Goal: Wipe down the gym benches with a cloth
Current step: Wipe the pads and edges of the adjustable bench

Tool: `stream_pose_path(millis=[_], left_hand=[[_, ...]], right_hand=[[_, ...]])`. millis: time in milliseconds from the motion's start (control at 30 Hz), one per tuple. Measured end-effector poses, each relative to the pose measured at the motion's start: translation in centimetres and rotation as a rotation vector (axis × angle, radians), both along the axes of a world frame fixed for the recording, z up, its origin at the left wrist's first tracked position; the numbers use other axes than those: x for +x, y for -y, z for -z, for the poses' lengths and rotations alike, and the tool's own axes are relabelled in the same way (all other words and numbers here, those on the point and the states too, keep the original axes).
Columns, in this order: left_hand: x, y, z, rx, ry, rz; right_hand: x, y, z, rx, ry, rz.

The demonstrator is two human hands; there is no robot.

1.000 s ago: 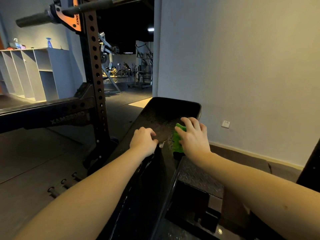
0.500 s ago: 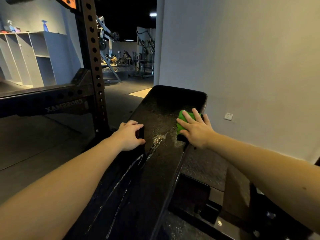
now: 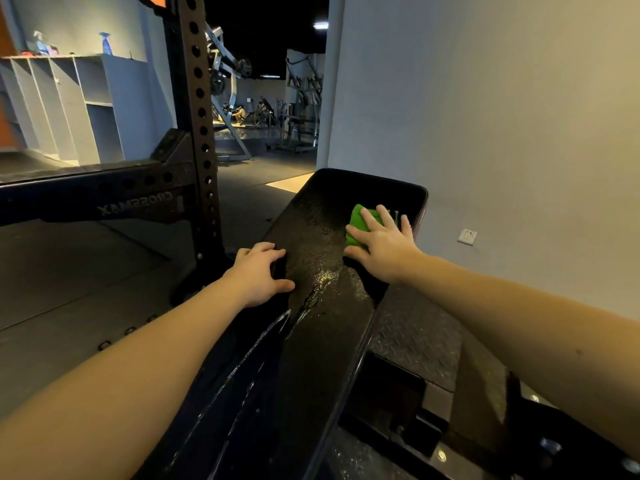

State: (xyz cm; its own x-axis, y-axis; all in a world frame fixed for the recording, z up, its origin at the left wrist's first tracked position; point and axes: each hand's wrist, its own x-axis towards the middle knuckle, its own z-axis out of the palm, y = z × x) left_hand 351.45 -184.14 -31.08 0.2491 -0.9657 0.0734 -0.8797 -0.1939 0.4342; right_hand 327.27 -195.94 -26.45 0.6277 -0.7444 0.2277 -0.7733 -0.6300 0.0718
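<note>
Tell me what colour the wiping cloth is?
The cloth is bright green, seen in the head view.

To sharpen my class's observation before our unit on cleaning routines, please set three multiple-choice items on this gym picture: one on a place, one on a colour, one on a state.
1. Where is the cloth?
A. In a bucket
B. On the far right part of the bench pad, under the right hand
C. Hanging on a hook

2. What colour is the cloth?
A. White
B. Red
C. Green

3. What is the left hand doing?
A. Its grip is on the pad's left edge
B. Holding a bottle
C. Hanging by the person's side

Answers:
1 B: the right hand's straight fingers press the cloth onto the pad near its far end.
2 C: bright green shows beside and beyond the fingers.
3 A: the fingers curl over the edge while the thumb lies on top.
</note>
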Motion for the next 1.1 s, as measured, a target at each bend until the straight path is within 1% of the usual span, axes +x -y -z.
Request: stream_pose_path(millis=[133, 267, 367, 467, 533, 600, 667, 800, 867, 933, 1000, 1100], left_hand=[[0.8, -0.1, 0.1, 0.033, 0.0, 0.047], [1.1, -0.2, 0.2, 0.016, 0.005, 0.064], [0.8, -0.1, 0.6, -0.017, 0.008, 0.037], [0.7, -0.1, 0.4, -0.013, 0.025, 0.0], [0.5, -0.4, 0.2, 0.001, 0.037, -0.045], [0.4, -0.7, -0.1, 0.015, 0.029, -0.09], [0.5, -0.9, -0.1, 0.025, 0.006, -0.101], [1.0, -1.2, 0.0, 0.074, -0.011, -0.06], [1.6, -1.3, 0.0, 0.107, -0.011, -0.027], [2.0, -1.4, 0.2, 0.109, -0.011, -0.01], [2.0, -1.4, 0.6, 0.089, 0.0, -0.013], [1.5, -1.4, 0.6, 0.062, 0.009, -0.039]], right_hand=[[-0.7, 0.5, -0.1, -0.035, -0.02, -0.045], [0.5, 0.1, 0.2, -0.134, 0.092, -0.077], [0.9, -2.7, 2.1, -0.064, 0.129, -0.211], [0.2, -6.4, 4.3, 0.032, 0.042, -0.413], [-0.3, -7.1, 4.7, 0.047, -0.018, -0.461], [-0.4, -6.2, 4.1, 0.033, -0.06, -0.473], [0.1, -3.7, 2.7, -0.027, -0.039, -0.423], [2.0, 1.5, -1.2, -0.069, 0.002, -0.11], [3.4, 1.0, -0.5, -0.095, 0.019, -0.055], [4.4, -1.8, 1.2, -0.09, 0.013, -0.143], [4.5, -4.0, 2.9, -0.075, -0.056, -0.281], [3.9, -3.7, 2.1, -0.041, -0.119, -0.4]])
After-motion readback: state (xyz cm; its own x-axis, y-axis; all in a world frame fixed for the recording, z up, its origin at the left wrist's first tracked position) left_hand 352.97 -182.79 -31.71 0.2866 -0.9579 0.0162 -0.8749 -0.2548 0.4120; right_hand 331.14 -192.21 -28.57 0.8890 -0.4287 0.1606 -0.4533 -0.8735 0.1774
